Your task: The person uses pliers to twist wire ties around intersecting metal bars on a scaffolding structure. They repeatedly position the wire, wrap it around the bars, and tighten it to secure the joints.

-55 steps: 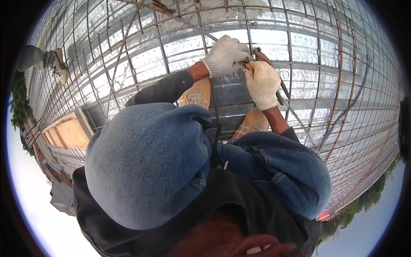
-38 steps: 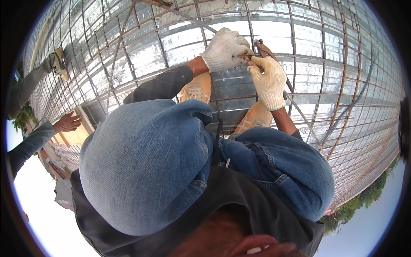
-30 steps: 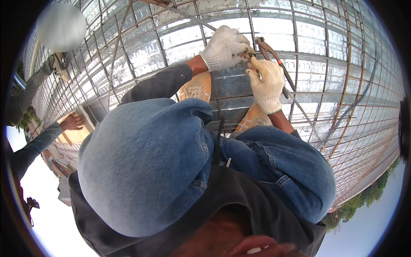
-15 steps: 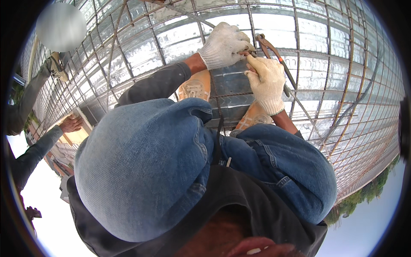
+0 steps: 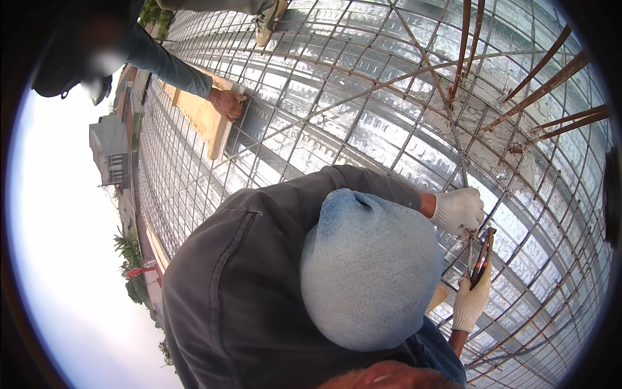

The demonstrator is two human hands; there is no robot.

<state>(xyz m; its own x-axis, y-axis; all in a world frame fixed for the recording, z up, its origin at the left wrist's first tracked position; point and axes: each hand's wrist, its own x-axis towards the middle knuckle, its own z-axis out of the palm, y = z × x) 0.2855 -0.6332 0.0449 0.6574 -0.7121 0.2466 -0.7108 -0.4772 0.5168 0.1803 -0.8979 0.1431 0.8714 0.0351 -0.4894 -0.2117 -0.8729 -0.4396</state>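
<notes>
My left hand (image 5: pixel 457 211), in a white knit glove, is closed at a crossing of the steel rebar mesh (image 5: pixel 376 120); what its fingers hold, if anything, is hidden. Just below it, my right hand (image 5: pixel 472 303), in a matching glove, grips a pair of pincers (image 5: pixel 482 260) by the dark, orange-marked handles. The pincers' jaws point up toward the crossing by my left fingers. My denim-covered knee (image 5: pixel 372 272) blocks the view left of my hands, and part of a tan shoe (image 5: pixel 437 298) shows beside it.
Rusty rebars (image 5: pixel 538 89) stick up from a rough concrete patch (image 5: pixel 495 123) at upper right. Shiny ribbed metal decking lies under the mesh. At upper left, another person's hand (image 5: pixel 227 102) rests on a wooden board (image 5: pixel 197 120); a shoe (image 5: pixel 267 23) stands on the mesh.
My right hand has picked up the pincers, which lay on the mesh before. The view has swung left, so my hands now appear lower and farther right, and the other person shows more.
</notes>
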